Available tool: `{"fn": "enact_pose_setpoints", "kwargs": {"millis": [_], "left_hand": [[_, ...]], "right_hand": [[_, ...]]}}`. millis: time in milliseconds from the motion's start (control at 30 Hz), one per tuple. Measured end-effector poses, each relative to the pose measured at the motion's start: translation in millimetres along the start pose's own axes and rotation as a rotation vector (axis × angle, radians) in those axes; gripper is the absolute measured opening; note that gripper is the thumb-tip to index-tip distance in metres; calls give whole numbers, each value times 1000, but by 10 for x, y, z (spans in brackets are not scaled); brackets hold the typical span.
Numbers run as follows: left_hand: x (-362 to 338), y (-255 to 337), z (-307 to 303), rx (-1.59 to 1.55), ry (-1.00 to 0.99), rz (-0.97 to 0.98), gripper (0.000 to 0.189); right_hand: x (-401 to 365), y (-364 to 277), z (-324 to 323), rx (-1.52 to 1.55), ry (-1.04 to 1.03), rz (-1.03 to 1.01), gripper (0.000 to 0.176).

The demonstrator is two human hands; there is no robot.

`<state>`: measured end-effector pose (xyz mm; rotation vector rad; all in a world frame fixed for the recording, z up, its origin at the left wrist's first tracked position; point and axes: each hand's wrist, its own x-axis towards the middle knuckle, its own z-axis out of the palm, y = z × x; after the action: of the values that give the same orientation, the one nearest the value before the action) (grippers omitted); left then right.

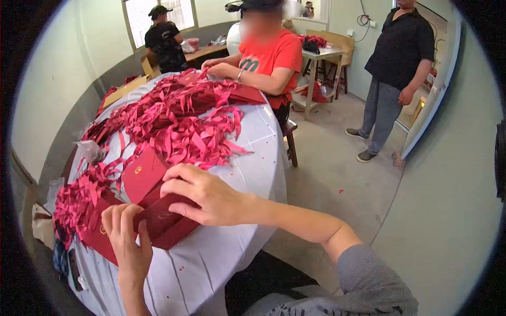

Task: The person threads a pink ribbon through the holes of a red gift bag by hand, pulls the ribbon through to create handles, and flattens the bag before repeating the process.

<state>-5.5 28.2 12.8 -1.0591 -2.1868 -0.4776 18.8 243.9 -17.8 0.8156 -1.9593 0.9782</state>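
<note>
Near the table's front edge, I hold a dark red paper bag (176, 231) between both hands, its folded upper part lying level across my fingers. My left hand (128, 234) grips its left end, thumb towards me. At the other end, my right hand (205, 195) pinches the upper edge with the thumb below and the fingers on top. Just behind the bag lies a flat red paper piece (141, 179) with a gold emblem. More red paper pieces (95, 239) sit under and left of my left hand.
Pink-red ribbons (195, 139) and stacked bags cover much of the white-clothed table (253, 179). A person in a red shirt (271, 60) works across from me. Another person (400, 52) stands at the right, one more (164, 42) at the back. A phone (76, 268) lies at lower left.
</note>
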Motion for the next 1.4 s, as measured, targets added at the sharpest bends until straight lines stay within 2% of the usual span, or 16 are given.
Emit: {"fn": "enact_pose_setpoints", "kwargs": {"millis": [100, 267, 367, 400, 433, 533, 567, 633, 700, 900, 1033, 1100, 1133, 1200, 1233, 1400], "left_hand": [[76, 102, -141, -70, -53, -80, 28], [119, -14, -249, -3, -93, 5, 15], [65, -136, -213, -293, -156, -152, 16], [42, -187, -184, -260, -79, -99, 15], [-1, -250, -158, -291, -20, -166, 14], [-116, -478, -106, -351, 51, -368, 9], [-127, -518, -104, -335, 52, -388, 9], [-137, -511, -28, -309, 132, -374, 10], [-137, -486, 15, -243, 146, -316, 12], [-134, -454, 54, -158, 204, -264, 13], [-148, -523, 57, -78, 234, -247, 13], [-140, -522, 57, -50, 247, -246, 13], [-139, -526, 56, -21, 261, -231, 12], [-148, -541, 78, -9, 273, -232, 11], [-147, -528, 82, -11, 277, -234, 11], [-103, -489, 103, 23, 293, -184, 13]], "right_hand": [[44, 14, 59, -45, 27, 7, 19], [60, 18, 52, -40, 34, -32, 13], [111, 118, -76, 97, -116, 14, 8], [156, 190, -170, 244, -150, 100, 13], [180, 200, -210, 552, -17, 391, 19], [179, 964, -335, 68, 180, 315, 19], [151, 1094, -365, -68, 200, 478, 15], [108, 1327, -360, -376, 13, 702, 27], [47, 1441, -253, -408, -88, 807, 37], [33, 1472, -59, -286, 19, 701, 26], [219, 1027, -126, 248, 68, 452, 10], [291, 555, -207, 471, -90, 568, 10], [231, 434, -191, 408, -154, 524, 10], [100, 202, -230, 52, -456, 448, 9], [6, 208, -239, -187, -565, 321, 12], [-185, 313, -395, -248, -764, 190, 18]]}}
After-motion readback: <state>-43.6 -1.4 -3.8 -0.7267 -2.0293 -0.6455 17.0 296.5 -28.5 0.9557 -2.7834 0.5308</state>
